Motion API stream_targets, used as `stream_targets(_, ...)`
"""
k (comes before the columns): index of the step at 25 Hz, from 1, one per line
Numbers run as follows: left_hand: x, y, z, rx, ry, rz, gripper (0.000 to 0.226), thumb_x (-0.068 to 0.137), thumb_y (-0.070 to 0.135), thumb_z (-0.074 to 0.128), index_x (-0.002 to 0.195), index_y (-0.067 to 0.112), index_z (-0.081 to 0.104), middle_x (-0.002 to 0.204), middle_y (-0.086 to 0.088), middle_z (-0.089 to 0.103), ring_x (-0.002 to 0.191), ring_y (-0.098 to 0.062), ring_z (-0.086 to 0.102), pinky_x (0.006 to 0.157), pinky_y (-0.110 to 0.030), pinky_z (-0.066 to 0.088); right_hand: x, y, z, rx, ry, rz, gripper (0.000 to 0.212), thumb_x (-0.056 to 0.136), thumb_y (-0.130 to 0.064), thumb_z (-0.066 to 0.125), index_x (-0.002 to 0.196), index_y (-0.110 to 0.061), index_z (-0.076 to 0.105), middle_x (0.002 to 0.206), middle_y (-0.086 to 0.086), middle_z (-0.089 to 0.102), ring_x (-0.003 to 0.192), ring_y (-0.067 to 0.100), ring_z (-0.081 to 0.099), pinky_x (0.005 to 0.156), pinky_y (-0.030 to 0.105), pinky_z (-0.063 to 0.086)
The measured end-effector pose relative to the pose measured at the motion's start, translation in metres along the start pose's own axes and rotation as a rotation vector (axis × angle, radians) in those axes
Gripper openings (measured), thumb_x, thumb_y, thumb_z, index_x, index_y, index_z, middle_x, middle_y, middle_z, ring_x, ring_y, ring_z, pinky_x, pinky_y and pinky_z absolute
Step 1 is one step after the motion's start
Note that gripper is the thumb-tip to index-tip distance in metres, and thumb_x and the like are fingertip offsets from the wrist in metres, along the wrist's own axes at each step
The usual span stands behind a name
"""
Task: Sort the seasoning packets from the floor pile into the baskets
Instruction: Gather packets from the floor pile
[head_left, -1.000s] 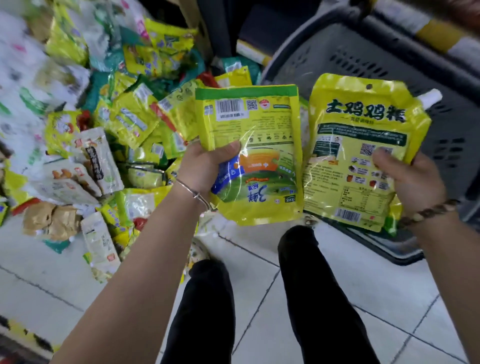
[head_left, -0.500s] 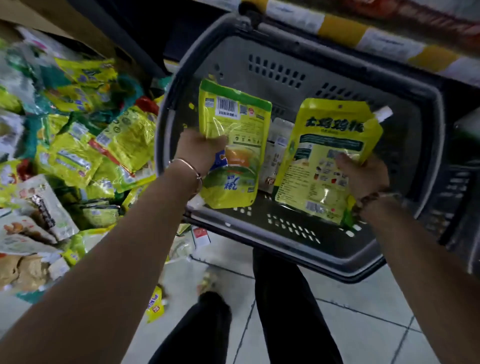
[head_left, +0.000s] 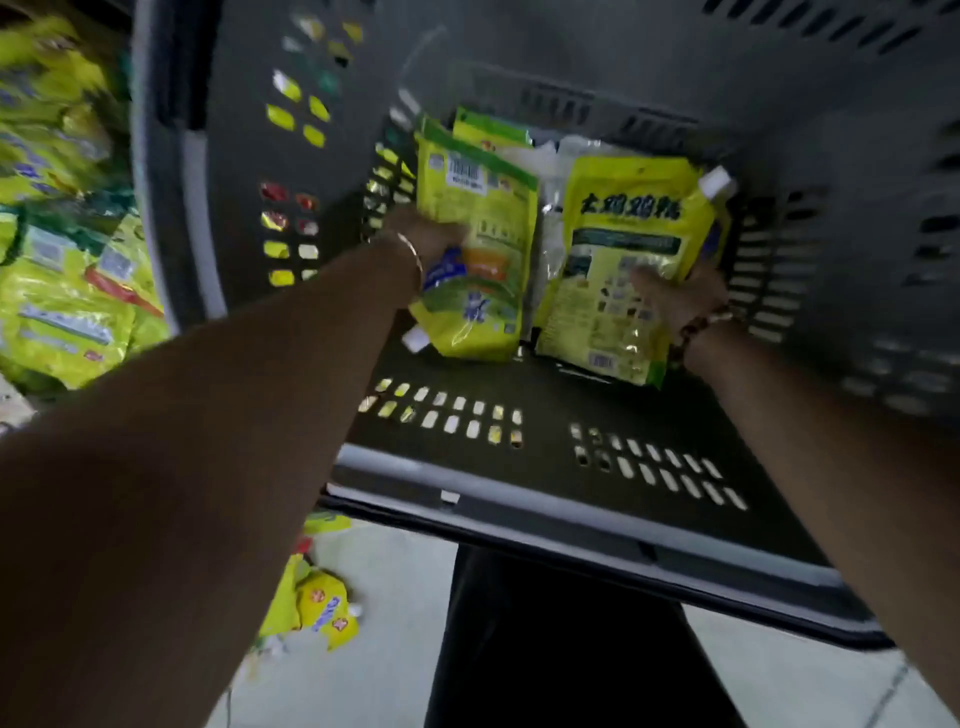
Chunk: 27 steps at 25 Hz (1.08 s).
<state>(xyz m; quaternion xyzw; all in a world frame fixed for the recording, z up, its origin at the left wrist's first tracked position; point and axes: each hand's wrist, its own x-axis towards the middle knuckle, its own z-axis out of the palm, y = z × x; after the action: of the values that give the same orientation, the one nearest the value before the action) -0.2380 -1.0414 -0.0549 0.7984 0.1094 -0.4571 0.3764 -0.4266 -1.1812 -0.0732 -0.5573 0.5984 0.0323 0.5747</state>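
Note:
Both my arms reach deep into a dark grey plastic basket (head_left: 519, 483). My left hand (head_left: 426, 236) grips a yellow seasoning pouch with a green top band and barcode (head_left: 480, 218), held upright near the basket's floor. My right hand (head_left: 670, 293) grips a second yellow spouted pouch with black characters (head_left: 623, 249), just right of the first. Behind them inside the basket lie another green-topped yellow packet (head_left: 488, 127) and a whitish one (head_left: 550, 156). The view is motion-blurred.
The floor pile of yellow and green packets (head_left: 62, 249) lies left of the basket. A few small yellow packets (head_left: 324, 610) sit on the tiled floor below the basket's near rim. My dark trouser legs (head_left: 561, 644) show beneath.
Both hands have carried their pouches from above the floor pile into the basket and down toward its bottom. The view has closed in on the basket.

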Motion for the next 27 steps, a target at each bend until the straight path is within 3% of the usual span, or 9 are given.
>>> stream_targets(3, 0.040, -0.017, 0.001, 0.075, -0.083, -0.037, 0.043, 0.086, 0.002, 0.061, 0.126, -0.008, 0.050, 0.128, -0.019, 0.054, 0.111, -0.027, 0.056, 0.081, -0.022, 0.046, 0.023, 0.022, 0.012, 0.021, -0.040, 0.021, 0.040, 0.088, -0.012, 0.063, 0.126, -0.009, 0.052, 0.103, -0.006, 0.052, 0.088, 0.010, 0.051, 0.042, 0.001, 0.037)
stream_targets(8, 0.079, -0.044, 0.006, 0.138, 0.008, 0.007, 0.041, 0.085, 0.006, 0.064, 0.123, -0.008, 0.054, 0.125, -0.020, 0.057, 0.104, -0.025, 0.058, 0.074, -0.021, 0.041, 0.058, 0.049, 0.028, -0.007, -0.036, 0.064, 0.039, 0.086, -0.014, 0.066, 0.123, -0.009, 0.056, 0.104, -0.001, 0.057, 0.093, 0.012, 0.053, 0.047, 0.006, 0.041)
stream_targets(13, 0.086, -0.055, 0.013, 0.494, 0.243, -0.018, 0.048, 0.079, 0.028, 0.072, 0.119, 0.004, 0.057, 0.120, -0.014, 0.061, 0.111, -0.030, 0.057, 0.081, -0.030, 0.042, 0.078, 0.058, 0.033, -0.212, 0.049, 0.066, 0.053, 0.080, -0.022, 0.071, 0.128, -0.011, 0.050, 0.125, 0.005, 0.059, 0.112, 0.022, 0.054, 0.081, 0.022, 0.039)
stream_targets(15, 0.077, -0.053, 0.013, 0.631, 0.288, 0.007, 0.061, 0.078, 0.026, 0.073, 0.129, 0.007, 0.045, 0.128, -0.015, 0.054, 0.118, -0.032, 0.051, 0.089, -0.034, 0.041, 0.074, 0.058, 0.027, -0.332, 0.160, 0.052, 0.056, 0.079, -0.022, 0.070, 0.129, -0.014, 0.046, 0.124, 0.006, 0.058, 0.113, 0.024, 0.054, 0.086, 0.024, 0.040)
stream_targets(17, 0.065, -0.051, 0.015, 0.722, 0.313, 0.165, 0.074, 0.079, 0.019, 0.072, 0.140, 0.008, 0.030, 0.139, -0.017, 0.040, 0.127, -0.033, 0.040, 0.101, -0.036, 0.035, 0.065, 0.056, 0.020, -0.448, 0.243, -0.016, 0.060, 0.078, -0.026, 0.068, 0.131, -0.018, 0.041, 0.132, 0.009, 0.050, 0.119, 0.028, 0.050, 0.096, 0.031, 0.042)
stream_targets(19, 0.053, -0.051, 0.023, 0.868, 0.231, 0.373, 0.082, 0.081, 0.015, 0.068, 0.147, 0.016, 0.020, 0.150, -0.014, 0.023, 0.138, -0.030, 0.023, 0.108, -0.035, 0.028, 0.056, 0.052, 0.018, -0.619, 0.207, -0.153, 0.072, 0.077, -0.025, 0.070, 0.139, -0.021, 0.033, 0.145, 0.011, 0.033, 0.129, 0.031, 0.037, 0.103, 0.041, 0.038)
stream_targets(21, 0.050, -0.051, 0.035, 1.036, 0.030, 0.491, 0.089, 0.081, 0.020, 0.068, 0.149, 0.029, 0.011, 0.157, -0.008, 0.003, 0.143, -0.029, 0.006, 0.112, -0.040, 0.023, 0.051, 0.047, 0.024, -0.827, 0.061, -0.260, 0.085, 0.077, -0.024, 0.071, 0.146, -0.024, 0.022, 0.154, 0.012, 0.013, 0.138, 0.034, 0.019, 0.109, 0.047, 0.029)
stream_targets(24, 0.056, -0.056, 0.054, 1.275, -0.134, 0.477, 0.105, 0.076, 0.031, 0.074, 0.149, 0.032, -0.002, 0.156, -0.006, -0.019, 0.144, -0.031, -0.012, 0.115, -0.050, 0.015, 0.055, 0.043, 0.036, -1.028, -0.122, -0.305, 0.096, 0.078, -0.032, 0.072, 0.148, -0.034, 0.007, 0.157, 0.005, -0.010, 0.143, 0.033, -0.002, 0.113, 0.052, 0.015)
stream_targets(27, 0.062, -0.066, 0.064, 1.329, -0.105, 0.449, 0.107, 0.080, 0.029, 0.071, 0.148, 0.029, -0.011, 0.154, -0.009, -0.025, 0.143, -0.032, -0.015, 0.112, -0.052, 0.016, 0.062, 0.046, 0.042, -1.056, -0.198, -0.295, 0.097, 0.077, -0.035, 0.071, 0.148, -0.037, 0.005, 0.156, 0.001, -0.017, 0.143, 0.031, -0.006, 0.112, 0.055, 0.017)
